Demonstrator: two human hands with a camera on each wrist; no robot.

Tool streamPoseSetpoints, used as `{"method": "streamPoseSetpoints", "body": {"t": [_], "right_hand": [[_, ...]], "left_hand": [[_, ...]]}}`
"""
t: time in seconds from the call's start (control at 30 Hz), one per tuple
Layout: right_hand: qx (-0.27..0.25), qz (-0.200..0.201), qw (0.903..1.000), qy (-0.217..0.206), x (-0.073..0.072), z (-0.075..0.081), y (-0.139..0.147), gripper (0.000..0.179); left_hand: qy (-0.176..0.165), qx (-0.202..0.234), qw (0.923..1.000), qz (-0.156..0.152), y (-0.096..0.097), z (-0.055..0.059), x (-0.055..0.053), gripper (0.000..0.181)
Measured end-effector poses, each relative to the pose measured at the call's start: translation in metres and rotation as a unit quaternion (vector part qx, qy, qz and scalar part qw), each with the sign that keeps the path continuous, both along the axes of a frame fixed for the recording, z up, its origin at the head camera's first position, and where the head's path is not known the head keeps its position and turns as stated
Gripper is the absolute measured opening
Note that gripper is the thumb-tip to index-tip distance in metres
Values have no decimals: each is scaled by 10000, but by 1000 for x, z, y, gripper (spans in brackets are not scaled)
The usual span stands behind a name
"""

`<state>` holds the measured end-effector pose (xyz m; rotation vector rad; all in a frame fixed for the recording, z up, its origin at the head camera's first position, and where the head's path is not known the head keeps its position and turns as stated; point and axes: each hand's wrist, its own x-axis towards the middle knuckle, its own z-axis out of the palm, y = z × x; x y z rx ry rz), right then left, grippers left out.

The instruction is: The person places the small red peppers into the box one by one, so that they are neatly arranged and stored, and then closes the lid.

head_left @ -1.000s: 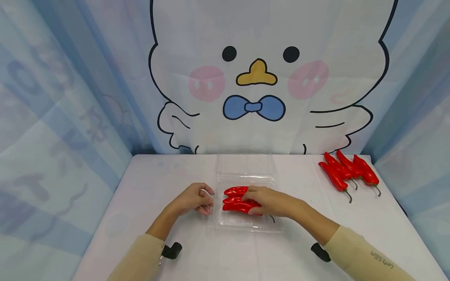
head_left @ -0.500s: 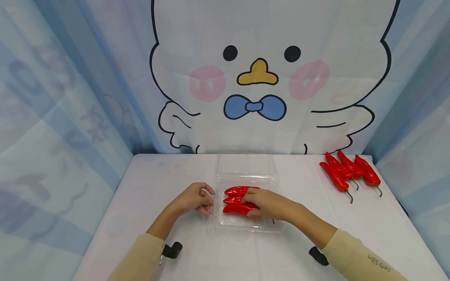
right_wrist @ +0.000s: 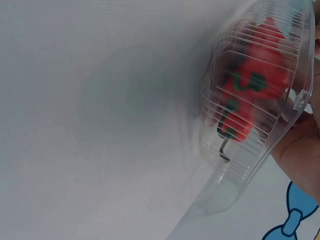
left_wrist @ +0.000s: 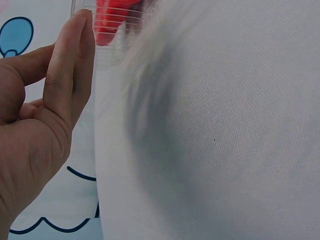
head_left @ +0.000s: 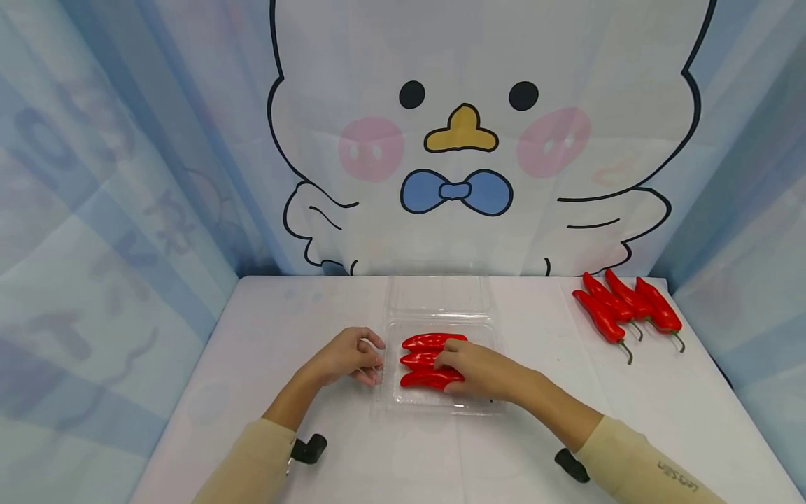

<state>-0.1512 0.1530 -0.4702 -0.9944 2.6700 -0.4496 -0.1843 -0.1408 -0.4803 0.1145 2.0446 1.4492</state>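
A clear plastic clamshell box [head_left: 412,404] lies with its lid [head_left: 437,297] folded back. Three red chili peppers lie side by side inside: a far one [head_left: 428,341], a middle one [head_left: 415,361] and a near one [head_left: 420,380]. My right hand [head_left: 483,372] reaches in over their stem ends and grips the near pepper, thumb on its front side, fingers behind it. The stems show through the box wall [right_wrist: 240,107] in the right wrist view. My left hand [head_left: 350,357] rests at the box's left edge; its fingers [left_wrist: 60,70] look fairly straight in the left wrist view.
Several more red chili peppers [head_left: 601,318] lie in a group at the table's back right corner, stems toward me. The white-covered table [head_left: 302,301] ends at a curtain [head_left: 466,245] with a cartoon print. Blue curtains hang at both sides.
The near pepper has shifted slightly toward me, so a gap shows between it and the middle one. My right hand has moved slightly with it. The left hand stays almost still.
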Motion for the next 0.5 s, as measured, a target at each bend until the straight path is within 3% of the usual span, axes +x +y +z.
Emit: {"method": "streamPoseSetpoints", "body": {"t": [0.5], "right_hand": [[-82,-213,9997,78,6,-6,3,40]], "left_hand": [[-8,73,10000,48,0,-2,0,27]]}}
